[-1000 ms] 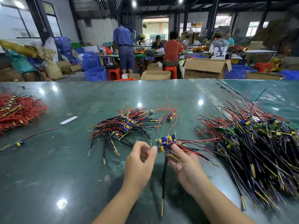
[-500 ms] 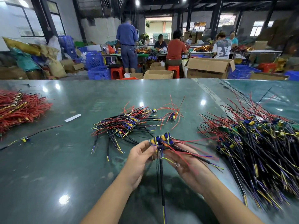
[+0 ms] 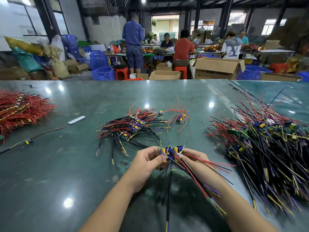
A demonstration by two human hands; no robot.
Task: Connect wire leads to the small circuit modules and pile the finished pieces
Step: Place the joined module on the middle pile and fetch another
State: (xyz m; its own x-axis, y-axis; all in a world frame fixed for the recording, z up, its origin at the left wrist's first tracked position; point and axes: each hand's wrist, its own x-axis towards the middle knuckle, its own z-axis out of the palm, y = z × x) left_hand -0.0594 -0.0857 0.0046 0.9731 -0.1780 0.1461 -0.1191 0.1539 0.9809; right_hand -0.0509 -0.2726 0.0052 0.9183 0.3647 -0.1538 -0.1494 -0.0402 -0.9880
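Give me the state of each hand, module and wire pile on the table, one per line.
left hand: gripping the held modules
right hand: gripping the held modules
held modules: lifted, wires dangling
centre pile: heaped on the table
right pile: large, loose
red wire pile: at the left edge
single module: lying apart

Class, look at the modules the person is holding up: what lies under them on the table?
Under the held modules only bare green table and their shadow show, crossed by hanging wire leads. The left hand and right hand hide the table directly below.
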